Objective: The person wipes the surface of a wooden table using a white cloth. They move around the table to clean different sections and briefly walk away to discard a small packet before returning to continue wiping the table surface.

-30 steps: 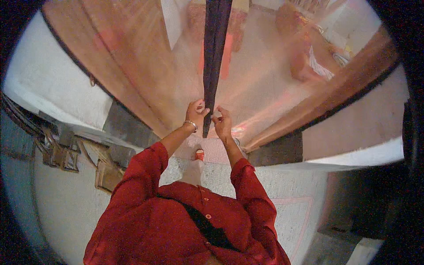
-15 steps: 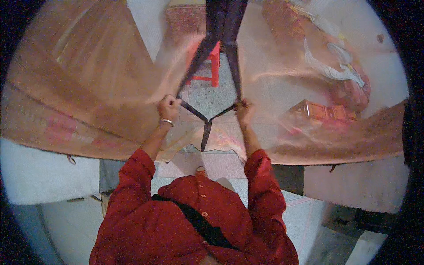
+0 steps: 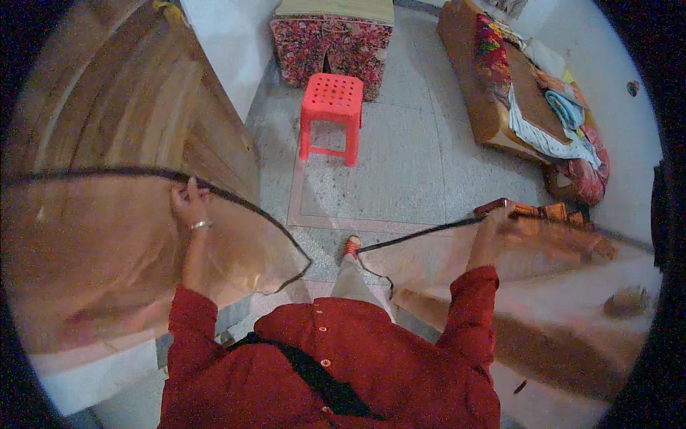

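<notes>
A sheer, brownish-orange mosquito net [image 3: 236, 257] with a dark border hangs before me, parted in the middle into two panels. My left hand [image 3: 191, 205], with a metal bangle at its wrist, is closed on the left panel's dark-edged border, drawn out to the left. On the other side my right hand [image 3: 500, 212] grips the right panel's border, spread to the right; motion smears its fingers somewhat. Between the panels a wide gap lets the floor show. Inside the gap is my foot in an orange sandal [image 3: 351, 247].
A red plastic stool [image 3: 332, 104] stands ahead, before a flower-patterned covered box [image 3: 332, 50]. At the far right is a sofa-like seat [image 3: 464, 86] with cloths piled on it. A small wooden piece of furniture [image 3: 532, 211] lies close to the right panel. A brown curtain [image 3: 136, 93] hangs left.
Both hands have moved apart, left and right, pulling the net's two panels open. The stool and floor, partly veiled before, now show plainly. A foot has come forward into the gap.
</notes>
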A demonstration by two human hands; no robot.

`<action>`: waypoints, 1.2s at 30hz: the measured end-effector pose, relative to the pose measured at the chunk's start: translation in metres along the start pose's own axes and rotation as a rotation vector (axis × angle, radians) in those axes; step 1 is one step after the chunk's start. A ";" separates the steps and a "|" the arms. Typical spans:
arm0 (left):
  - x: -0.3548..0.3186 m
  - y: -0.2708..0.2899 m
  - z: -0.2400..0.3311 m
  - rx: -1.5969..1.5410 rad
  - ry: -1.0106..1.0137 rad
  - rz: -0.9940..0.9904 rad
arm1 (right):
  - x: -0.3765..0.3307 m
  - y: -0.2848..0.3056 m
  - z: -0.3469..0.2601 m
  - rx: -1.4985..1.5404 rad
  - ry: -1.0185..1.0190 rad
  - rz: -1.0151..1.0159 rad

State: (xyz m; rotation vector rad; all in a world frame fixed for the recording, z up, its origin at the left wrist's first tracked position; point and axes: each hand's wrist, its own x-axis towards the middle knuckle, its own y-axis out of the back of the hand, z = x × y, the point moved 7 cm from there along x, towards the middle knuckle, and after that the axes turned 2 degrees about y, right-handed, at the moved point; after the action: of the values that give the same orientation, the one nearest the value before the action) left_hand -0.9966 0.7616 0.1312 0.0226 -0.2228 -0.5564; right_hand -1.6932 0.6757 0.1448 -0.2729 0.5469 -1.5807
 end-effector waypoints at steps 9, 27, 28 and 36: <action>0.005 0.017 -0.106 0.057 0.472 0.379 | 0.030 0.051 -0.239 1.035 0.417 -0.350; 0.020 -0.339 -0.281 -0.368 1.007 -0.691 | 0.257 0.123 -0.252 3.084 -0.801 -1.124; 0.015 -0.383 -0.268 -0.298 1.039 -0.844 | 0.282 0.140 -0.237 3.207 -1.153 -1.369; -0.056 -0.586 -0.165 0.758 0.496 -2.036 | 0.407 0.186 -0.159 3.471 -0.560 -1.054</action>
State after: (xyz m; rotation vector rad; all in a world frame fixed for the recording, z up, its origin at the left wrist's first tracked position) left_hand -1.3123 0.2868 -0.0892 1.2238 0.1885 -2.4088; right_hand -1.6485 0.3023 -0.1454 -1.2874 2.3009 0.5628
